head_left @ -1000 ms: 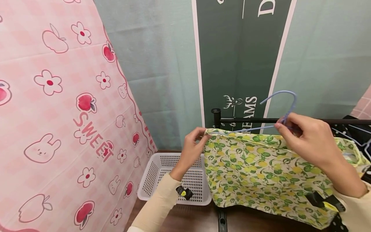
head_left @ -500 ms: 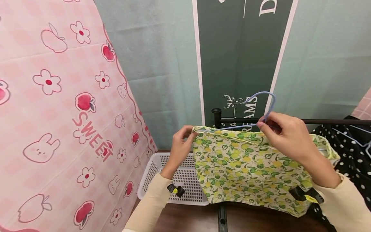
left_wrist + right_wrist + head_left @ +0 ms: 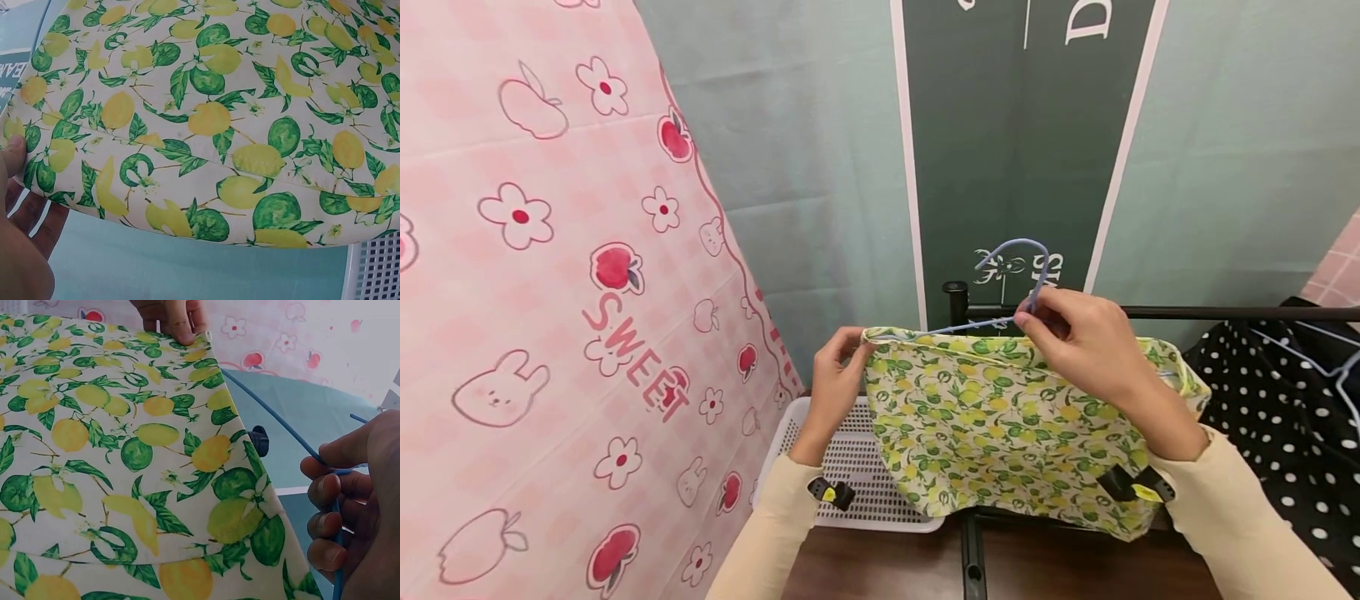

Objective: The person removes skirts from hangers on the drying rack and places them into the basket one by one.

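A lemon-print garment [image 3: 985, 433] hangs across the middle of the head view, in front of a black rail. Its left top corner is pinched by my left hand [image 3: 835, 383], thumb in front. My right hand [image 3: 1090, 350] grips a blue wire hanger [image 3: 1043, 271] just below its hook. The hook rises above my fingers and curves left. One arm of the hanger runs left into the garment's top opening, and its end is hidden by the cloth. In the right wrist view, my fingers [image 3: 325, 519] are curled round the hanger [image 3: 275, 415].
A white perforated basket [image 3: 880, 525] stands low on the left, partly behind the garment. The black rail [image 3: 1240, 313] extends right. A black polka-dot garment [image 3: 1247, 408] with another blue hanger [image 3: 1300, 358] is at the right. A pink printed curtain [image 3: 550, 333] borders the left.
Both hands have moved left with the garment and the hanger, keeping the same holds. More of the polka-dot garment at the right has come into view.
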Tool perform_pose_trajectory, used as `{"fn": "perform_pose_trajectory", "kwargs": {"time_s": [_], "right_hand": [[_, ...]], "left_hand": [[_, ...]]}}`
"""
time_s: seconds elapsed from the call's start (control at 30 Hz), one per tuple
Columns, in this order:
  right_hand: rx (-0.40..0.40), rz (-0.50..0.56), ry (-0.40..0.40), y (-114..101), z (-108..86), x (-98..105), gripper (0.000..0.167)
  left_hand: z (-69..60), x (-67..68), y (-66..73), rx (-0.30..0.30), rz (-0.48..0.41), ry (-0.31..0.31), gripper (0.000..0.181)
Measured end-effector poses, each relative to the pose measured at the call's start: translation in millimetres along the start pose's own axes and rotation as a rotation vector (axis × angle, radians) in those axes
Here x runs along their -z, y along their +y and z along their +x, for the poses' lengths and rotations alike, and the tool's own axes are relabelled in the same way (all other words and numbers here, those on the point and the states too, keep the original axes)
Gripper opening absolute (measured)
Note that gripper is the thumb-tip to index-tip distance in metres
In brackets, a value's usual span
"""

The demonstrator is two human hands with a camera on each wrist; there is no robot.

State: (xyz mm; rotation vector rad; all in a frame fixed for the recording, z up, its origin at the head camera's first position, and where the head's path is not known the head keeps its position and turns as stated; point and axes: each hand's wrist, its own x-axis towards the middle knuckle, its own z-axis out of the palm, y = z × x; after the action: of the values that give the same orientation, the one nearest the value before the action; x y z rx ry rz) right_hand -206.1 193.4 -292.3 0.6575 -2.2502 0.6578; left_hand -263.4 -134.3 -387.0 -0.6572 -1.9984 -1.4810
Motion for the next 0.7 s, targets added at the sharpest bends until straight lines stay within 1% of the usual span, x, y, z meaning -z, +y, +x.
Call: {"fn": "perform_pose_trajectory", "kwargs": {"time_s": [0.13,0.3,0.5,0.63,0.7], "right_hand": [[-0.007,0.015,-0.012,-2.9,4.4,-6.6,0.01],[-0.011,0.032,-0.022,-6.1,10.0,-14.9,0.01],[-0.004,0.049,-0.043,-12.2,15.0,-24.0,0.011],[0.01,0.064,-0.05,-17.2,18.4,-29.7,0.014],[0.011,0.07,-0.058,-19.9,20.4,-32.2,0.015]], "left_hand": [[-1.9,7.6,-3.3,0.005,0.009,0.003,0.013],[-2.7,16.0,-6.3,0.018,0.018,0.035,0.013],[-4.1,24.8,-9.6,0.022,0.0,0.061,0.012],[-5.0,30.3,-11.5,0.043,-0.004,0.096,0.012],[-5.1,32.9,-11.5,0.068,0.002,0.117,0.012]]}}
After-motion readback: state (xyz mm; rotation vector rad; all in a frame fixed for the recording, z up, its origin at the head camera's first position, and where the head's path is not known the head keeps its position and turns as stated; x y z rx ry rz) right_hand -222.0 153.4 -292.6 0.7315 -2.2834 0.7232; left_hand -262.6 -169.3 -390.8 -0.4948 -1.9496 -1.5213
